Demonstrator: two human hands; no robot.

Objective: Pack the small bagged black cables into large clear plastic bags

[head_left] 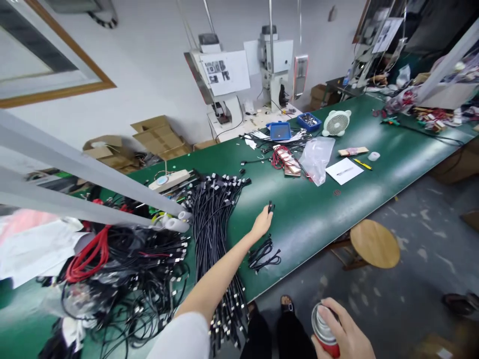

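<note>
My left hand (262, 223) reaches out over the green table, its fingers pinched on a small black piece (271, 206) too small to make out fully. Near that wrist lies a small bunch of coiled black cables (264, 255). To the left of the arm, a thick bundle of long black cables (209, 219) with light plug ends runs across the table, partly hidden by my forearm. In my right hand (348, 331), low over the floor past the table's edge, is a red and silver spray can (325, 326), with a finger at its top.
A tangle of black cables (149, 279) and a red cable coil (90, 257) cover the left side. Farther along stand blue trays (280, 131), a plastic bag (318, 157), a white card (344, 170) and a fan (337, 123). A wooden stool (374, 243) stands beside the table.
</note>
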